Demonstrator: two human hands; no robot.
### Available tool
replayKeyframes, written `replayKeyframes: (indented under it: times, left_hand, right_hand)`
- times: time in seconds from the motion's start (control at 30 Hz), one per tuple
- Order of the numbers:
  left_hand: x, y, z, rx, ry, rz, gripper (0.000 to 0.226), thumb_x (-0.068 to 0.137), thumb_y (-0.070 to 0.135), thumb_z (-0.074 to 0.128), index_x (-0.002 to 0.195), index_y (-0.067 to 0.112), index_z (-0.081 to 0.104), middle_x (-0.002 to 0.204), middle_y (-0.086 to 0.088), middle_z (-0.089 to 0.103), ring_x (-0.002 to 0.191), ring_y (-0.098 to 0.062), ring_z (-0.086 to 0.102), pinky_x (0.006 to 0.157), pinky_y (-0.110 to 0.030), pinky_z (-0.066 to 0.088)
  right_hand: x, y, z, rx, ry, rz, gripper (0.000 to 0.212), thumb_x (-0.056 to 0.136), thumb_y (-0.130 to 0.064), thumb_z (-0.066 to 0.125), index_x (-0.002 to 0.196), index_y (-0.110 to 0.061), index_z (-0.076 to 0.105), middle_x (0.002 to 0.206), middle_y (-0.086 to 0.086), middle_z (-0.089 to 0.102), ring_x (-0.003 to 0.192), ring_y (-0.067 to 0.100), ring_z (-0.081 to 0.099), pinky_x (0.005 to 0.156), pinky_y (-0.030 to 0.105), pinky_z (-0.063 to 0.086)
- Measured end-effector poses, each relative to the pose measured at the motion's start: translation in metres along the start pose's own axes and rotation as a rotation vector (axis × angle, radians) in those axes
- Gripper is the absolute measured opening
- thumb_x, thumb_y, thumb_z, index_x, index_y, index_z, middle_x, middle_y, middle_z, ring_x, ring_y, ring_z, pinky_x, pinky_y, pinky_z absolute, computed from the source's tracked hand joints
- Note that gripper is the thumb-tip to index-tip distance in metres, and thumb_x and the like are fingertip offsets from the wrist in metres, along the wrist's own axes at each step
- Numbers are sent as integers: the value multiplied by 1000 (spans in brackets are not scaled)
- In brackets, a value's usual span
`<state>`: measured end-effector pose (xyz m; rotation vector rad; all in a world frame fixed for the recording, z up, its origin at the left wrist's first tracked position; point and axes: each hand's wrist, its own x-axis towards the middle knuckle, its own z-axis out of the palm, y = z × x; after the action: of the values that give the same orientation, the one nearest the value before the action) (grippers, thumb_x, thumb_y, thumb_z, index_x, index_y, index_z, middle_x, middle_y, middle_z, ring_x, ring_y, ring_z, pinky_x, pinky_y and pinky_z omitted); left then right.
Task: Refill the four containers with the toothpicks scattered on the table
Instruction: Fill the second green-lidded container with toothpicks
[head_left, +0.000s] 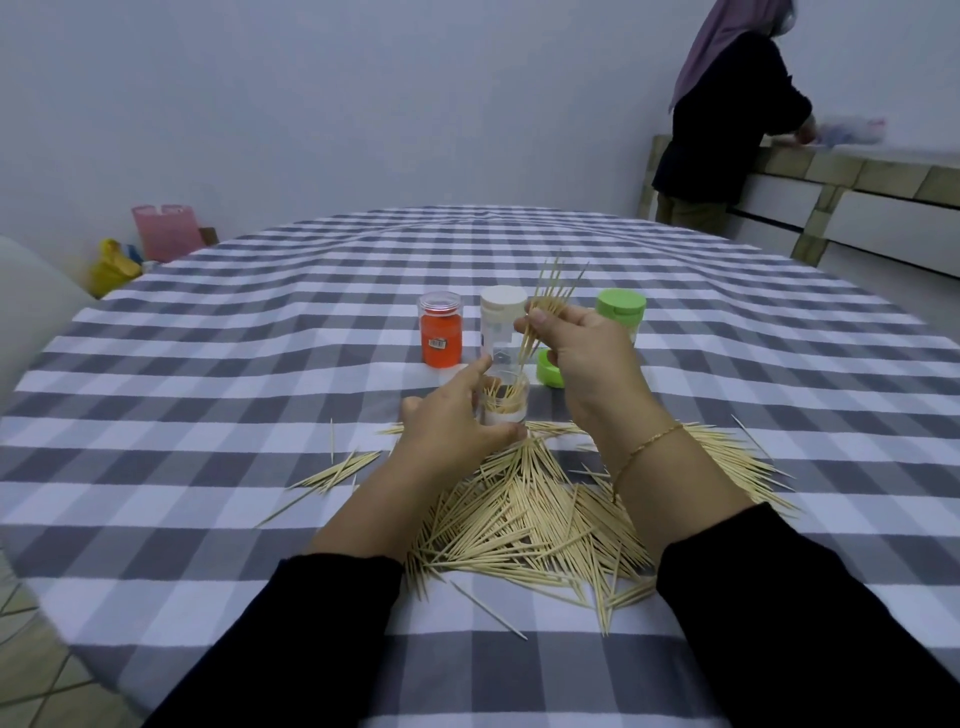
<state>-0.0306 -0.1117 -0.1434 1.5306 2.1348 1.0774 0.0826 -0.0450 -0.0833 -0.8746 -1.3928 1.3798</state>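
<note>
Three closed containers (503, 312) stand behind both hands (582, 345).

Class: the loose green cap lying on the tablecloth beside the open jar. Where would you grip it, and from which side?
Grip the green cap by its round rim, coming down from above and from its right. It lies low and flat on the tablecloth, and the right hand with its toothpick bundle crowds its left side.

table (208, 395): checked cloth | toothpick pile (524, 514) | containers (440, 332)
</note>
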Motion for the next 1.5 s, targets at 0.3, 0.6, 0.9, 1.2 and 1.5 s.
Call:
replayKeyframes:
  times: [0.3,0.6,0.9,1.2,1.5]
  left_hand:
    - [-4,5,-4,0,3,39,80,80,45,73,147,41,29,127,13,60,118,-14,46,91,-31,25]
    - [-4,4,-5,-1,-1,25,80,79,47,72,147,38,30,127,11,61,113,-14,43,101,-36,32]
    - [-4,5,-6,9,-9,52,72,82,43,71,143,41,34,115,16,60,109,-9,49,93,-33,27]
    - [1,-2,-1,-2,-2,34,80,77,46,75,143,51,29,132,16,57,121,-19,47,84,-30,20]
    - [2,-3,-6,-21,1,31,74,77,40,78,139,42,37,134,14,56,122,-20,47,92,-30,25]
  right_hand:
    - [-10,21,9,-28,-52,165,11,91,-11,59,90,-12,69,93,7,72,90,26,69,83,44,56]
    - [-5,31,10,-202,-109,216,12,89,-10,61,96,-10,71,94,13,72,87,31,70,80,51,56]
    - [-5,27,8,-163,-119,202,13,90,-15,61,101,-12,68,98,10,71,90,28,69,82,45,56]
    - [-8,25,-3,-119,-127,177,14,90,-16,63,102,-12,69,98,11,72,87,29,70,77,44,58]
    - [1,4,-26,-687,-59,191,29,94,-4,46,110,-11,69,111,7,66,107,26,59,91,33,48]
